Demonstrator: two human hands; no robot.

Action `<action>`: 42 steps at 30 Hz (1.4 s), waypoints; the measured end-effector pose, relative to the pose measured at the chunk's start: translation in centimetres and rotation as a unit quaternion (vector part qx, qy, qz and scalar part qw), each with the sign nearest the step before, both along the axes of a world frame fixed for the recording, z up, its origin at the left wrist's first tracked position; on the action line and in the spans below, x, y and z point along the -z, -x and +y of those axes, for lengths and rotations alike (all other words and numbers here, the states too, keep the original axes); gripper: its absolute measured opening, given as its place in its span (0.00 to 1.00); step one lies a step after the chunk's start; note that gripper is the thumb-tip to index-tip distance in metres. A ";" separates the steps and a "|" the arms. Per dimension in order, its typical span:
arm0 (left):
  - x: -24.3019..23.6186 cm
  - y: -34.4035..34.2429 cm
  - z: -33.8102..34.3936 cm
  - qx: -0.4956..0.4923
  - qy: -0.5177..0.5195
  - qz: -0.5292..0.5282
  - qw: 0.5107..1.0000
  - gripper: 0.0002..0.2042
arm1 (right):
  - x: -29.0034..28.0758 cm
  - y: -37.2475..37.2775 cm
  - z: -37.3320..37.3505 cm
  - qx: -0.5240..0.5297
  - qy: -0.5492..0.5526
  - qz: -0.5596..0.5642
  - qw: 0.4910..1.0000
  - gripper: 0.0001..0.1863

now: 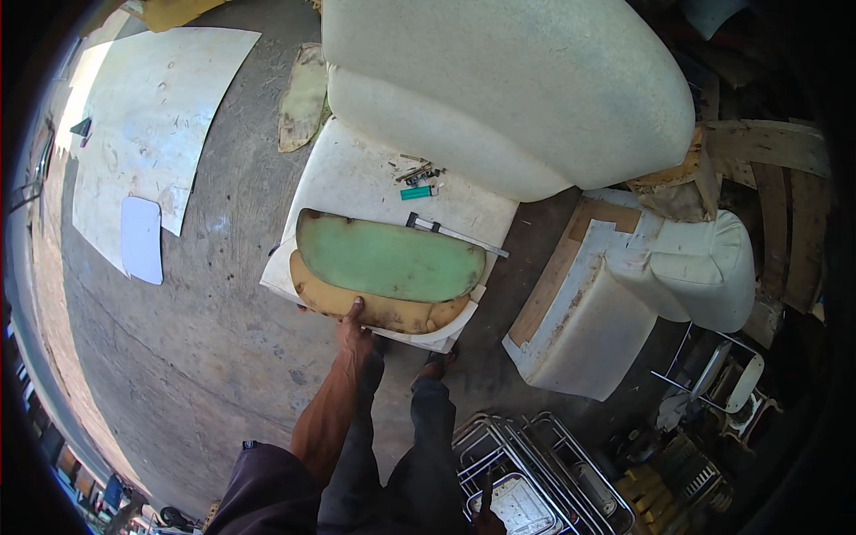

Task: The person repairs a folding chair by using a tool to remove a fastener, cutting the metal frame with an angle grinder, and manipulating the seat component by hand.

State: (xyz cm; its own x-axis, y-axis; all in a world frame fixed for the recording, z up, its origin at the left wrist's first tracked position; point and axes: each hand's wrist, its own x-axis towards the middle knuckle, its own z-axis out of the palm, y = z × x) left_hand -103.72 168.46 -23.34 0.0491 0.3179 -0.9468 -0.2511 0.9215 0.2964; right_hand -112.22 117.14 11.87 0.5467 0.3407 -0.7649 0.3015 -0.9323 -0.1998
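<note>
Sleeve (267, 490): dark, nearest the camera at lower left, with the bare left forearm (328, 419) reaching up out of it.
Left hand (354, 319): pinched the near edge of the tan pad (325, 292), thumb flat on top; the fingers beneath were mostly hidden.
Right hand (489, 522): seemed to be the dark shape at the lower edge; I could not tell whether it was spread or closed.
Tan pad: lay on the near part of the white seat (321, 169), over a white panel (439, 338) whose rim showed at the right.
Green pad (388, 259): rested on the tan pad and covered much of it.
Slide tool (459, 235): lay along the green pad's far edge, its bar jutting out to the right.
Lighter (416, 193): teal, on the seat beyond the slide tool, just beside some small bits (421, 171).
Seat back (508, 89): large and white, closed off the far side.
Floor, left: white sheet (152, 125), with a pale panel (141, 241) overlapping its near edge; a stained pad (303, 98) was near the seat.
Right: white chair part (588, 330), wood strips (794, 205) beyond.
Below: legs (430, 446) close to the seat, metal frames (535, 464) beside them.
</note>
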 end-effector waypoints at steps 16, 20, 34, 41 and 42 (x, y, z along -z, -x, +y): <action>1.9 9.5 2.4 -0.017 -0.012 -0.203 0.979 0.25 | 1.2 0.3 1.8 -0.023 -0.107 -0.134 0.985 0.18; -1.2 16.8 3.3 -0.001 -0.026 -0.189 0.982 0.28 | -1.1 -1.5 5.6 0.340 0.085 0.082 0.933 0.15; -4.3 25.8 6.0 -0.023 -0.032 -0.171 0.985 0.24 | -2.5 -5.1 10.2 0.237 0.168 0.095 0.952 0.19; 2.3 8.8 7.4 0.043 -0.051 -0.261 0.963 0.27 | -2.4 -4.1 8.7 0.226 0.209 0.094 0.947 0.26; 2.8 6.3 7.3 0.046 -0.050 -0.266 0.962 0.26 | -2.6 -4.3 8.3 0.229 0.207 0.098 0.946 0.27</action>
